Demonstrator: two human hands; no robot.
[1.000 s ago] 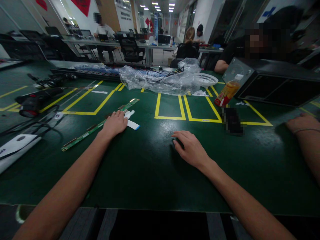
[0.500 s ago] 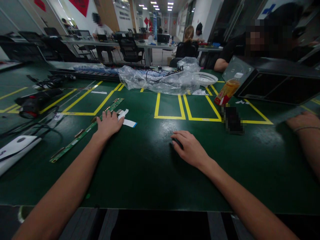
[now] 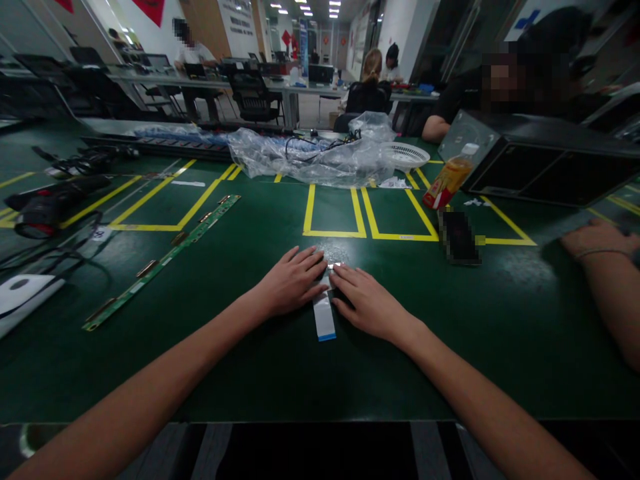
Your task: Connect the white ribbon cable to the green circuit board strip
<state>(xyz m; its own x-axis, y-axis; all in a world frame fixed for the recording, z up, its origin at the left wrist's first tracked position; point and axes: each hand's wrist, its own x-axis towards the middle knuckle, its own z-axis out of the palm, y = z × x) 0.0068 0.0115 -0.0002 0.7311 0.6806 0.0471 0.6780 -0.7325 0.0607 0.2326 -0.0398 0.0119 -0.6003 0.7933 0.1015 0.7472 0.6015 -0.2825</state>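
A white flat ribbon cable (image 3: 324, 317) with a blue end lies on the green table in front of me, its blue end toward me. My left hand (image 3: 293, 280) grips it from the left, thumb and fingertips at its upper part. From the right, the fingertips of my right hand (image 3: 367, 300) hold its far end, where a small light piece shows between the hands. My fingers partly cover that end, so its shape is hard to make out. A long, narrow green circuit board (image 3: 165, 260) lies slantwise to the left, apart from both hands.
Clear plastic wrap (image 3: 310, 160) and a white basket (image 3: 407, 155) lie at the back. To the right are a drink bottle (image 3: 450, 177), a dark blurred-out object (image 3: 460, 237), a black case (image 3: 545, 157) and another person's hand (image 3: 597, 240). Black cables (image 3: 55, 247) lie left.
My left hand has moved right, from the circuit board to the middle, bringing the ribbon cable with it. Both hands now meet at the cable; the circuit board stayed on the table.
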